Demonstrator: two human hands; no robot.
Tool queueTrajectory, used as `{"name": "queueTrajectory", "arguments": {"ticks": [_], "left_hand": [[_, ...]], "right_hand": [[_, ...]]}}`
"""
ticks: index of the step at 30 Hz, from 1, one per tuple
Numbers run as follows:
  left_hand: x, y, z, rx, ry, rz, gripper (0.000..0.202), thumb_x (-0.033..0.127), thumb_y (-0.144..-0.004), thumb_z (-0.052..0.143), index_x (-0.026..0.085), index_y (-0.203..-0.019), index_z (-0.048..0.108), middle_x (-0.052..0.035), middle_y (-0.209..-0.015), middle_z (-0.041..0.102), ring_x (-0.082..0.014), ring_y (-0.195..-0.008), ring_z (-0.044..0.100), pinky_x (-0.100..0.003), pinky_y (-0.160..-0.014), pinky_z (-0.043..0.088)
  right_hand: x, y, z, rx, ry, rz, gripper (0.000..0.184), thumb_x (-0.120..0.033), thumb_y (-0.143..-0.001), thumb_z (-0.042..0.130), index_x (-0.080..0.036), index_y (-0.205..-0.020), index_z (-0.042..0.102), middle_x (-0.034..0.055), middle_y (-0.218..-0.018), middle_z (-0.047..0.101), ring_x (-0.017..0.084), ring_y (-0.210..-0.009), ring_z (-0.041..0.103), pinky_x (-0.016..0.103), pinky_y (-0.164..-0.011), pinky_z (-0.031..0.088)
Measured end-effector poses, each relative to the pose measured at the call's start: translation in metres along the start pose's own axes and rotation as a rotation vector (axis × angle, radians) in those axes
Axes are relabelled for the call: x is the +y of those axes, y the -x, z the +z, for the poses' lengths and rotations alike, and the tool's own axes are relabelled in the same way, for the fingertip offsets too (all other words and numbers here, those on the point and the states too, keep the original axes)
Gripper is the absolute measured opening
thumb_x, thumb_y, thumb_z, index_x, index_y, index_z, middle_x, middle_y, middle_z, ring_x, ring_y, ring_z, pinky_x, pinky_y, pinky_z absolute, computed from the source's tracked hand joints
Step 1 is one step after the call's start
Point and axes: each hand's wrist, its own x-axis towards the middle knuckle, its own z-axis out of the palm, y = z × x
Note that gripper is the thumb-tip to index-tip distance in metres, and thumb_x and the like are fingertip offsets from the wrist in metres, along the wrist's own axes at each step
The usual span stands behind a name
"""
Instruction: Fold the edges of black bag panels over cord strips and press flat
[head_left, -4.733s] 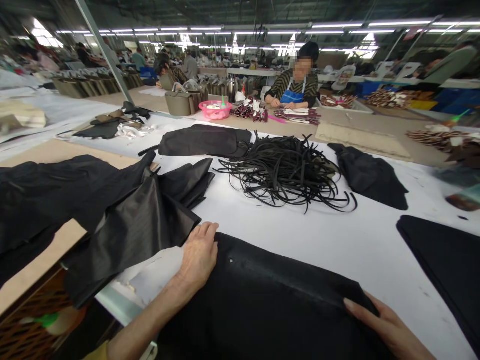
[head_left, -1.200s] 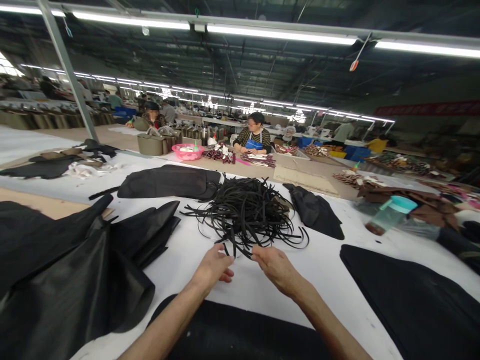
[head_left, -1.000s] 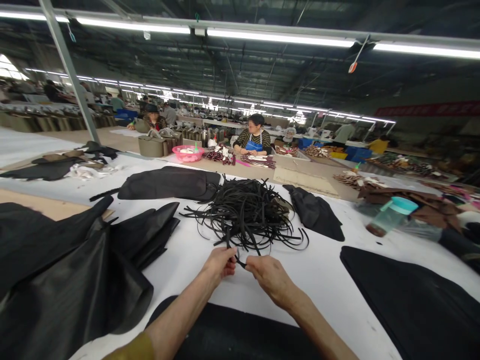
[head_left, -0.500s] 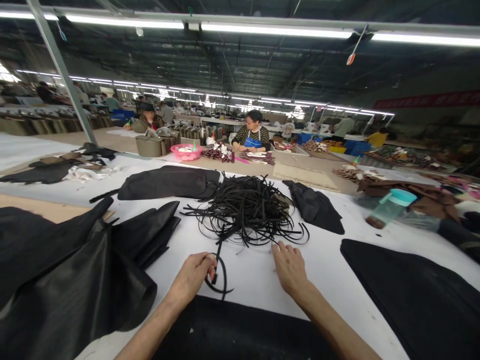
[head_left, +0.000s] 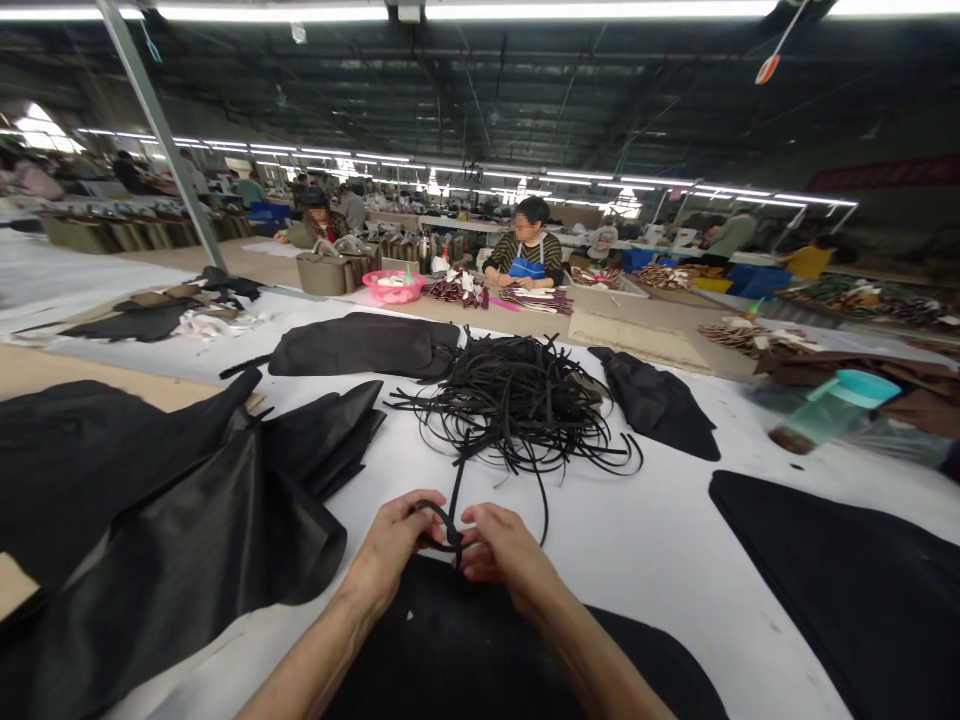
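Observation:
Just above the front edge of the white-covered table, my left hand (head_left: pixel 391 548) pinches a thin black strip (head_left: pixel 452 532), which bends in a small loop. My right hand (head_left: pixel 504 552) faces it, fingers curled around the strip's other part; its fingertips are partly hidden. Beyond both hands lies a tangled pile of black strips (head_left: pixel 525 400). One strip trails from the pile towards the loop, and another curves down beside my right hand. Under my forearms is a flat black sheet (head_left: pixel 450 650) with a small white speck on it.
Large folded black sheets (head_left: pixel 187 530) cover the left side, and a stack of black panels (head_left: pixel 847 570) lies on the right. A bottle with a turquoise lid (head_left: pixel 836 410) leans at the right. Across the table sits a co-worker (head_left: pixel 529 250) near a pink basin (head_left: pixel 392 288).
My right hand has moved left from the table beside the pile to meet my left hand at the strip. The view has shifted, so the scene sits further right and slightly higher.

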Motion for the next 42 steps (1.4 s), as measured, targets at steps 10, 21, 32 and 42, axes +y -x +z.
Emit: {"name": "queueTrajectory", "arguments": {"ticks": [10,21,32,42], "left_hand": [[-0.014,0.012,0.006,-0.098,0.17,-0.113,0.012,0.022,-0.054,0.06,0.015,-0.063,0.054,0.0061,-0.042,0.043,-0.0041,-0.039,0.034,-0.016,-0.041,0.026],[0.004,0.054,-0.002,-0.028,-0.104,-0.072,0.042,0.06,-0.072,0.057,0.018,-0.078,0.057,0.0117,-0.043,0.018,-0.0047,-0.039,0.013,-0.019,-0.038,0.009],[-0.025,0.081,0.012,-0.218,-0.529,0.439,0.03,0.026,-0.079,0.052,0.032,-0.105,0.067,-0.0038,-0.116,0.063,-0.0237,-0.103,0.058,-0.032,-0.09,0.043],[-0.019,0.1,-0.011,-0.338,-0.844,-0.154,0.016,0.033,-0.071,0.054,0.025,-0.063,0.065,0.0005,-0.069,0.064,-0.0224,-0.074,0.058,-0.027,-0.067,0.042]], "right_hand": [[0.015,-0.033,0.019,-0.088,-0.015,0.248,0.021,-0.022,-0.077,0.056,-0.013,-0.058,0.051,-0.0013,-0.046,0.048,0.006,-0.037,0.042,0.015,-0.035,0.026],[-0.019,-0.005,-0.047,0.004,0.169,0.016,0.009,-0.019,-0.077,0.043,-0.017,-0.082,0.051,-0.0086,-0.052,0.043,0.004,-0.035,0.024,0.019,-0.037,0.015],[0.014,0.099,-0.051,-0.082,0.922,-0.235,0.016,-0.022,-0.085,0.043,-0.022,-0.073,0.054,-0.0014,-0.076,0.062,0.015,-0.074,0.055,0.024,-0.066,0.035],[0.039,0.151,-0.08,0.059,1.024,-0.225,0.018,-0.028,-0.088,0.046,-0.028,-0.078,0.062,-0.0011,-0.076,0.061,0.017,-0.071,0.053,0.028,-0.073,0.036]]}}
